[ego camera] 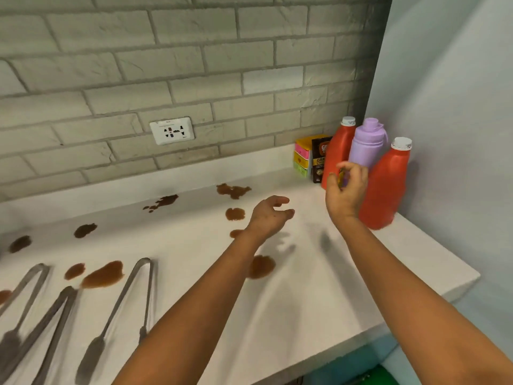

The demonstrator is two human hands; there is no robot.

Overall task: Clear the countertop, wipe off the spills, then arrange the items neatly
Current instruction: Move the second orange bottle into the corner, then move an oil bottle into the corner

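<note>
Grey brick tiling [194, 59] is seen behind a white counter [319, 287], with a white wall socket [172, 131] set low in the bricks and a pale plain wall at the right. Brown spills [102, 275] are scattered over the counter, from the far left edge to a larger patch [262, 266] partly hidden under the left forearm. Three pairs of metal tongs [125, 315] are laid side by side at the near left, their ends pointing toward the viewer.

In the far right corner the items are grouped closely: a stack of small coloured boxes [302, 157] against the brick, a dark brown packet [319, 159] just beside it, two red bottles with white caps [384, 190], and a lilac flask [366, 148] standing between the bottles.

The left hand [269, 215] is held above the counter near the spills, its grip released, fingers loosely curved and nothing held. The right hand [345, 187] is raised in front of the nearer red bottle and the flask; its grip is closed in a pinch on a small yellowish and purple object [342, 177], which is blurred and cannot be identified. Shadows of both hands fall on the counter beneath them.
</note>
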